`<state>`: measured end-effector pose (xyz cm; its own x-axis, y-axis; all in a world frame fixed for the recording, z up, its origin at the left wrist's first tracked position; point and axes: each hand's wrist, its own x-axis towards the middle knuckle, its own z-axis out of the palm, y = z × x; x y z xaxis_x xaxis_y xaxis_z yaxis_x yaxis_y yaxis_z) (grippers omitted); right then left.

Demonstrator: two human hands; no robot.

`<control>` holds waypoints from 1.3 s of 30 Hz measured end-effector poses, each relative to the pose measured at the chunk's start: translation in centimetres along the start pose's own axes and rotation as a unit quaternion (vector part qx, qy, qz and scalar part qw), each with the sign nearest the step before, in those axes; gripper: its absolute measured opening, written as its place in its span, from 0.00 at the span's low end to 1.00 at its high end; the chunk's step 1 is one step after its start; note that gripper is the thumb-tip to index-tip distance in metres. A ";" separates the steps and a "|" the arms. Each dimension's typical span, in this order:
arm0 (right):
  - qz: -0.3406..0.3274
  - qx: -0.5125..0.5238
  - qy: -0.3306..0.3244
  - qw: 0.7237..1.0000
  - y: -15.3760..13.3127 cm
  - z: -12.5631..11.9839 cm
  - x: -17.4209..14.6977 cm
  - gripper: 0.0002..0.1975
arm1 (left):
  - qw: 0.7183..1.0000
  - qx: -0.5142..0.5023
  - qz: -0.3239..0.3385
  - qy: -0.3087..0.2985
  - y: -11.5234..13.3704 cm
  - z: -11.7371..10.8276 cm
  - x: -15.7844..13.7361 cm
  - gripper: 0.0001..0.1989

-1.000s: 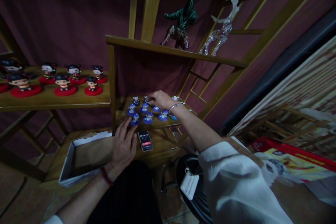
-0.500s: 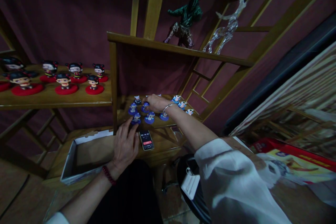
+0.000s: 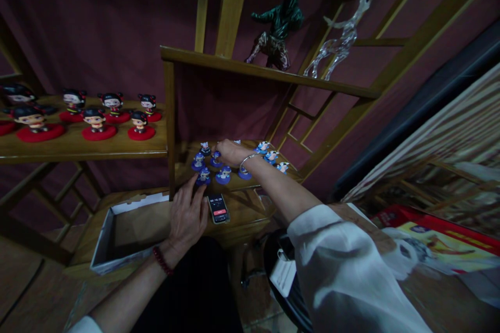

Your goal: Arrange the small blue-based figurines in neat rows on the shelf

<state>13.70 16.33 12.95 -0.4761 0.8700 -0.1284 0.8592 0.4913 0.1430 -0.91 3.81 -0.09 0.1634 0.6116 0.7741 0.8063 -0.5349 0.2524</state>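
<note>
My left hand has its fingers stretched and apart, the tips touching the round base of a front-left purple figurine. Over the back of the same shelf reaches my right hand, its fingers curled downward; what they hold, if anything, is hidden behind the hand. A purple figurine sits just below those fingers. Around both hands stand more small figurines: a dark one at the back left, purple ones at the front, and blue-and-white ones on the right.
A phone with a running timer lies before the figurines. To the left is a shallow cardboard box. Dolls on red bases fill the left shelf. A green-hooded statue and a clear deer stand overhead.
The view has shifted very slightly. Both hands keep almost the same place, and the figurines have not visibly moved.
</note>
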 end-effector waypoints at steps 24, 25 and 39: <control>-0.013 0.012 0.003 1.000 0.5 0.0 0.1 0.19 | 1.000 0.008 0.014 0.002 0.1 -0.1 -0.1 0.16; -0.011 0.019 0.006 1.000 0.6 -0.2 0.0 0.19 | 1.000 0.006 0.014 0.003 0.1 -0.1 -0.1 0.16; -0.017 0.158 0.051 0.986 1.9 -0.7 -5.7 0.13 | 1.000 0.005 0.012 -0.001 -0.1 -0.2 -0.1 0.16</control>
<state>17.95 12.36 14.68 -0.5075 0.8613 -0.0256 0.8507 0.4961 -0.1740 -1.09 3.69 -0.11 0.1834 0.5995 0.7791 0.8077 -0.5437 0.2282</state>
